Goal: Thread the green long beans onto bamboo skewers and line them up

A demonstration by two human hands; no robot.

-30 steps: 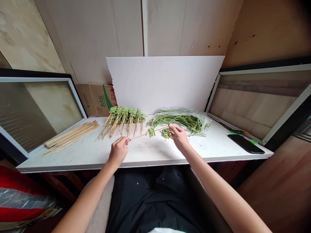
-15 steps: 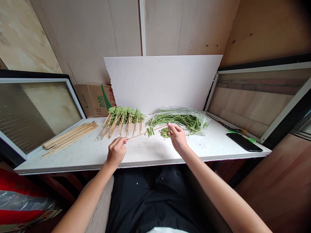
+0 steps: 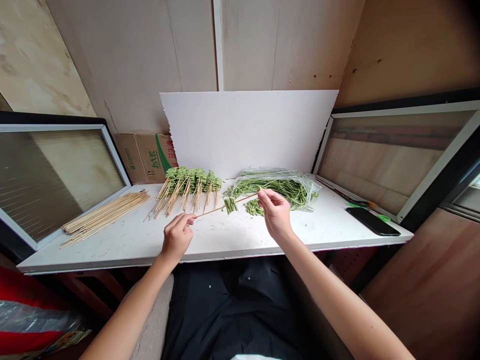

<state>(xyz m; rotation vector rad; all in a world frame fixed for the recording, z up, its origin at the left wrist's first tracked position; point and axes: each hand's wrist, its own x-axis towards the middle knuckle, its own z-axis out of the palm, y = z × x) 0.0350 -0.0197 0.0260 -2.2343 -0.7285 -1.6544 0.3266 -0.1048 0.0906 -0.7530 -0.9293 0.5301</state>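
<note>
My left hand (image 3: pixel 177 234) pinches the near end of a bamboo skewer (image 3: pixel 213 210) that slants up to the right above the white table (image 3: pixel 225 237). A few short green bean pieces (image 3: pixel 230 204) are threaded on its middle. My right hand (image 3: pixel 275 212) is closed at the skewer's far tip, its fingertips pinching a small bean piece there. Just below that hand lies a little heap of cut bean pieces (image 3: pixel 254 207).
Finished bean skewers (image 3: pixel 189 184) lie fanned at the back. Bare skewers (image 3: pixel 105 215) are piled at the left. A plastic bag of long beans (image 3: pixel 279 184) sits at the back right. A black phone (image 3: pixel 372 221) and a cardboard box (image 3: pixel 148 157) are also there.
Both hands and the skewer have shifted only slightly; the right fingertips now sit at the skewer's tip. The camera view tilted a little.
</note>
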